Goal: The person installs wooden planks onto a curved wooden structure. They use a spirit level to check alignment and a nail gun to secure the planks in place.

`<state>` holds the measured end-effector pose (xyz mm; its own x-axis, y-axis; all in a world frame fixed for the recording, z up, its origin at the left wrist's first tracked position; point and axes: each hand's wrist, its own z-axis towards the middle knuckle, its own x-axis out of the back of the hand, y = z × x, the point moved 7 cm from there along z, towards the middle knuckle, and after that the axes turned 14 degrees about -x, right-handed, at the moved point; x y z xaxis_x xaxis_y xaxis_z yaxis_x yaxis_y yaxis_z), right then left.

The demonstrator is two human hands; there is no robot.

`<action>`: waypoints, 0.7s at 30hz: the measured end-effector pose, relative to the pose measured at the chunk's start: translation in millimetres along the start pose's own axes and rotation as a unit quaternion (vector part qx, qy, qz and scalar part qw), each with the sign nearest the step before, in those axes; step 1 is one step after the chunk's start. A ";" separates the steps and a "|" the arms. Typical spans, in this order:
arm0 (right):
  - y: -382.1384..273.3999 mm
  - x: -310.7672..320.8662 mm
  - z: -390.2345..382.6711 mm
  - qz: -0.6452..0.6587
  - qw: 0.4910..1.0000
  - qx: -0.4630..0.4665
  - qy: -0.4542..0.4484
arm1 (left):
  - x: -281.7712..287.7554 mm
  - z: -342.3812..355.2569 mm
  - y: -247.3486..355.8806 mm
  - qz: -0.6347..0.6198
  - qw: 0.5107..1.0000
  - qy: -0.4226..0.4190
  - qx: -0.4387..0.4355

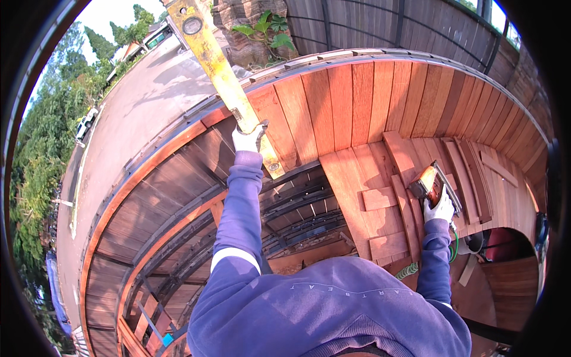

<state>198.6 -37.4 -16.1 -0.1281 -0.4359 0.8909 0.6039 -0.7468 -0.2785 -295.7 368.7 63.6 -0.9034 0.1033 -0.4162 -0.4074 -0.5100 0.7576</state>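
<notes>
My gloved left hand (248,138) is wrapped round a long, worn yellow spirit level (221,74). The level slants from the upper left down to the inner edge of the reddish wooden boards (333,110), its lower end just past my fingers. On the right, my gloved right hand (439,209) grips an orange and black nail gun (426,183) over the planked surface. A green coiled air hose (408,272) shows below it, partly hidden by my arm. Loose planks (405,211) lie around the nail gun.
Open dark metal framing (303,205) curves below the boards, with gaps between its bars. More loose boards (467,178) lie to the right. A dark wooden fence (363,27) stands behind, near a leafy plant (266,30). Beyond the left edge runs a paved road (140,107).
</notes>
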 end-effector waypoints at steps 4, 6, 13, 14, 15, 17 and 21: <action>-1.1 -0.5 -0.5 -0.007 1.000 0.000 0.004 | 0.8 0.5 0.8 0.029 0.999 -0.003 -0.024; -1.5 0.6 -1.0 -0.009 1.000 0.004 0.013 | 0.7 0.3 0.5 0.030 0.999 -0.008 -0.024; -2.1 1.8 -1.7 -0.015 1.000 0.008 0.024 | -0.1 -0.7 -0.3 0.007 1.000 -0.017 -0.015; -1.9 1.7 -1.5 -0.016 1.000 0.008 0.025 | 0.4 -0.4 -0.8 0.008 1.000 -0.017 -0.015; -0.9 0.5 -1.2 -0.013 1.000 0.007 0.022 | 1.0 0.1 -1.3 0.014 1.000 -0.017 -0.017; 1.6 -2.8 -0.4 -0.008 1.000 0.007 0.016 | 2.2 1.0 -2.1 0.025 0.999 -0.018 -0.019; 1.9 -3.3 -0.5 -0.011 1.000 0.007 0.017 | -0.1 -0.7 0.3 0.007 1.000 -0.012 -0.011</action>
<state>199.8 -37.7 -19.7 -0.1679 -0.4366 0.8839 0.6110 -0.7497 -0.2543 -295.6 368.0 63.6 -0.9122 0.1160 -0.3930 -0.3915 -0.5301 0.7522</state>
